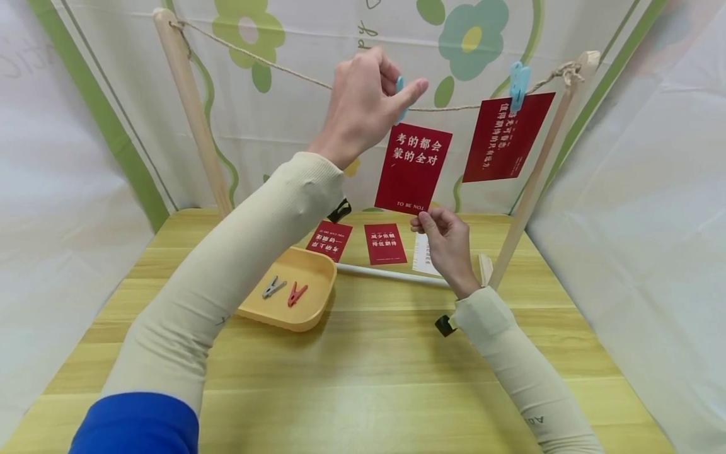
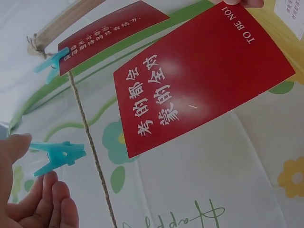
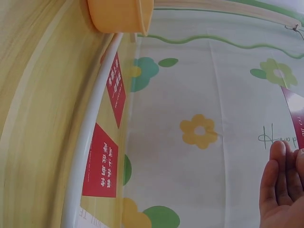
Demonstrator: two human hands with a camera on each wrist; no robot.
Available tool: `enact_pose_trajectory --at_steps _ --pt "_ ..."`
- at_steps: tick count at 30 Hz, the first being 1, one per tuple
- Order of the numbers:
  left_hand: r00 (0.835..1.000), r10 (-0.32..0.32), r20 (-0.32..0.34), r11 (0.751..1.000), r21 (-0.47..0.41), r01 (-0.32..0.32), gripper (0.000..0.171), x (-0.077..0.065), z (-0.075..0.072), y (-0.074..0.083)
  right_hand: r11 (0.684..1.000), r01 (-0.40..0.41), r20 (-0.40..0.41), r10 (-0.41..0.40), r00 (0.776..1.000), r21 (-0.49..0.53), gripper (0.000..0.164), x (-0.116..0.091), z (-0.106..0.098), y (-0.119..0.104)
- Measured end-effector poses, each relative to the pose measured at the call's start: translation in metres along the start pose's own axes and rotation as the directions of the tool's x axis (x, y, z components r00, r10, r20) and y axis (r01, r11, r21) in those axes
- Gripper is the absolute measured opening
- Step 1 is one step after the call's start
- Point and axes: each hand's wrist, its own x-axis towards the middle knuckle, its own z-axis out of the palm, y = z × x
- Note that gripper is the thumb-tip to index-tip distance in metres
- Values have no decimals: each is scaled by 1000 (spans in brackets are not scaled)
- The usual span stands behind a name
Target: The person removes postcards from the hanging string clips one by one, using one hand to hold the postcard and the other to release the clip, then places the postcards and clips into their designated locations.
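Observation:
My left hand (image 1: 360, 104) pinches a light blue clothespin (image 2: 59, 154) by its handles, thumb on one side and fingertips on the other. In the left wrist view its jaws point at the twine (image 2: 90, 135), a small gap away. My right hand (image 1: 449, 249) grips the lower edge of a red card (image 1: 413, 173) with white lettering between thumb and fingers. That card is upright, its top edge just below the line in the head view. To its right, another red card (image 1: 505, 145) hangs from the line by a blue clothespin (image 1: 518, 85).
Wooden posts (image 1: 190, 104) hold up the line. An orange tray (image 1: 317, 299) contains a grey clothespin (image 1: 275, 287) and a red clothespin (image 1: 297, 294). Behind a white rod (image 1: 391, 273) lie red cards (image 1: 386, 244) and a white card (image 1: 422, 255). A flowered curtain (image 1: 306, 38) backs the table.

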Motion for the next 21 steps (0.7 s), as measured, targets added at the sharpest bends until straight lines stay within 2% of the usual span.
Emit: enact_pose_trajectory --at_steps 8,15,21 --pt "1000 -7 -14 1000 -18 7 41 -9 -5 -11 1000 -25 18 25 1000 15 28 -2 -1 1" --pt "998 -50 -44 995 -94 46 42 -14 -7 -23 999 -34 23 33 999 36 30 -2 -1 3" --pt "997 -68 -36 994 -92 64 42 -23 -9 -34 998 -50 44 49 998 32 33 -4 1 3"
